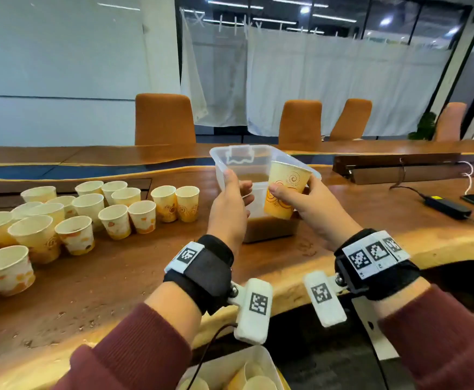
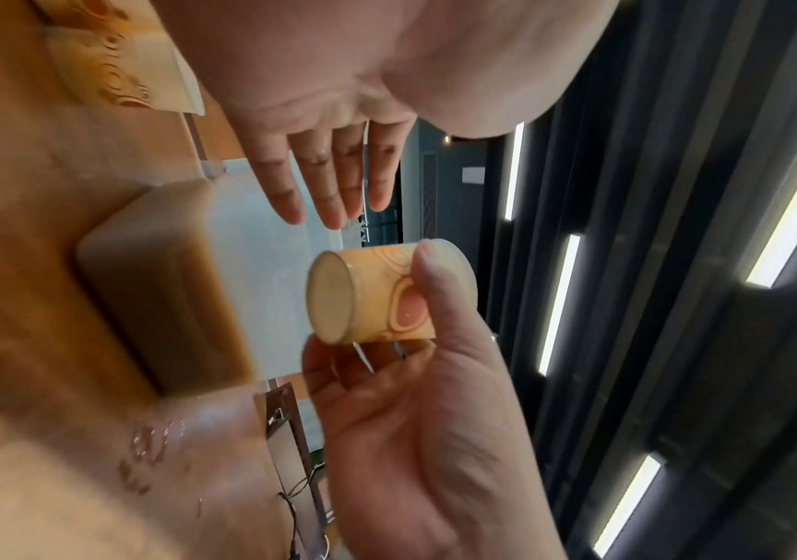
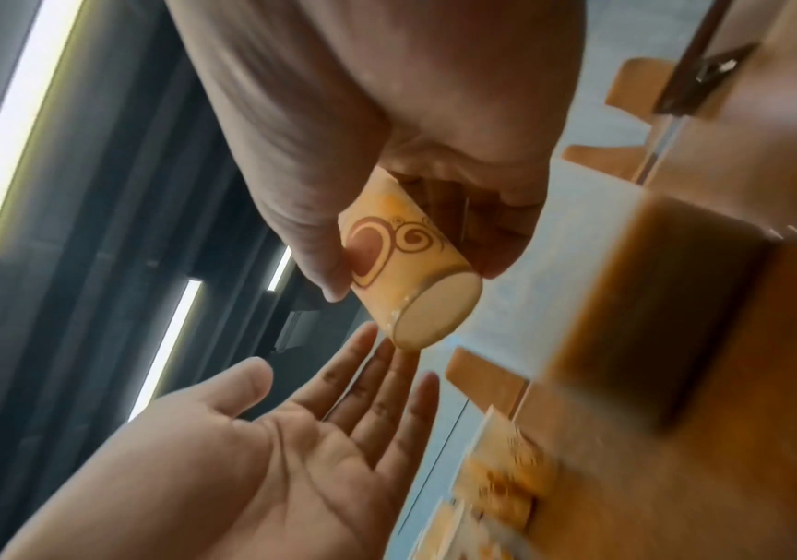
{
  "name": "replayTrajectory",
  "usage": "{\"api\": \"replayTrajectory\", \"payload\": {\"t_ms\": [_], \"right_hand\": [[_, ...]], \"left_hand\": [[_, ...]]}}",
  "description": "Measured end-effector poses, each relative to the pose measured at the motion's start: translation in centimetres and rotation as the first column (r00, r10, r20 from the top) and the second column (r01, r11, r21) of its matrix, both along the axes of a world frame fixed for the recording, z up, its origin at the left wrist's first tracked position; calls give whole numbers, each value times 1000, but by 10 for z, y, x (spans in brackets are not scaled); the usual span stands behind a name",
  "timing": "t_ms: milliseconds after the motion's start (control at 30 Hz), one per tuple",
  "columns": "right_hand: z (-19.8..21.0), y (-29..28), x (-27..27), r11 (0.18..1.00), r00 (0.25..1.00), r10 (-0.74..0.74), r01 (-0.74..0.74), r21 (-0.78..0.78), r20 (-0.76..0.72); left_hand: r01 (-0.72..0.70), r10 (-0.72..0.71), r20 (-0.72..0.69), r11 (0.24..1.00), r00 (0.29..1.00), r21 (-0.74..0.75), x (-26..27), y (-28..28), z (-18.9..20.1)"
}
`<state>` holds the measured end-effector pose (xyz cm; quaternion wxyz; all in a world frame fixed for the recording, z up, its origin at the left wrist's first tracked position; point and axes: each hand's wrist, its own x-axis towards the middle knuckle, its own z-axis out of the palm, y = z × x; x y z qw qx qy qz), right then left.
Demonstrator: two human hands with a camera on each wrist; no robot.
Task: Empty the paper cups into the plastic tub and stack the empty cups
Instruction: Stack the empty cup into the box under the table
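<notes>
My right hand [image 1: 293,190] grips a yellow swirl-print paper cup [image 1: 279,204] by its side. The cup is nearly upright and held off the table at the near wall of the clear plastic tub [image 1: 221,167], which holds brown liquid at the bottom. I cannot see inside the cup. My left hand [image 1: 238,187] is open with straight fingers just left of the cup and is not touching it. The left wrist view shows the cup's base [image 2: 332,297] and the tub [image 2: 171,295]. In the right wrist view the cup [image 3: 401,261] is above my open left palm [image 3: 291,454].
Several paper cups [image 1: 89,209] stand crowded on the wooden table [image 1: 117,266] at the left. A white bin [image 1: 269,358] with cups in it sits below the near table edge. A power adapter [image 1: 447,205] and cables lie at the right. Orange chairs [image 1: 164,119] stand behind.
</notes>
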<state>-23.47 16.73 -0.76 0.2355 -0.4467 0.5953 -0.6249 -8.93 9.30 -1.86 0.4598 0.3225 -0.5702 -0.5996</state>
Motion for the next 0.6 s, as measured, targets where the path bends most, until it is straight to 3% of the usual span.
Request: {"api": "replayTrajectory", "payload": {"t_ms": [167, 333, 467, 600], "right_hand": [[-58, 46, 54, 996, 991, 72, -79, 52, 117], [-143, 97, 84, 968, 986, 122, -144, 206, 116], [-209, 129, 98, 911, 983, 172, -186, 369, 70], [-249, 143, 102, 881, 983, 181, -142, 451, -44]], "left_hand": [[-25, 29, -43, 994, 999, 105, 45, 68, -48], [-93, 83, 79, 987, 993, 134, 79, 127, -132], [-102, 60, 161, 958, 985, 267, 101, 156, -194], [-69, 0, 205, 941, 979, 331, 102, 168, -224]]}}
